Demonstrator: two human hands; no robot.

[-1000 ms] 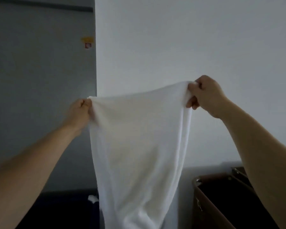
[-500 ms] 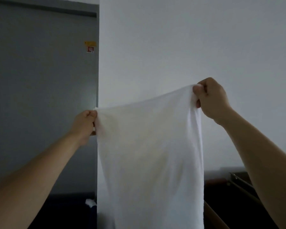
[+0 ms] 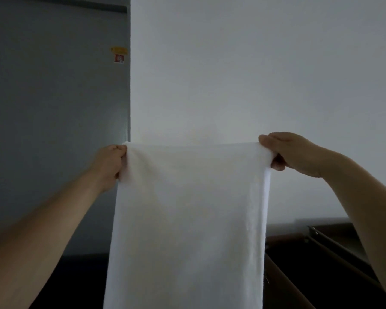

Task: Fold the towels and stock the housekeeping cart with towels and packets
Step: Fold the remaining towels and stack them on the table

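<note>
Pale wall (image 3: pixel 254 74), grey door (image 3: pixel 54 130) behind; left hand (image 3: pixel 108 166) and right hand (image 3: pixel 292 152) grips clench towel (image 3: pixel 187 219) corners.

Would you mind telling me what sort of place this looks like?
Likely a hotel service corridor: a white towel held up, a brown cart bin at lower right, a grey door with a sticker.

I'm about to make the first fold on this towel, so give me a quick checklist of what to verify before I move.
1. Left hand grips a top corner of the towel: ok.
2. Right hand grips the other top corner: ok.
3. Top edge level and stretched: ok.
4. Towel hangs flat, no twist: ok.
5. Bottom edge off the floor: cannot tell, it is below the frame.
</note>
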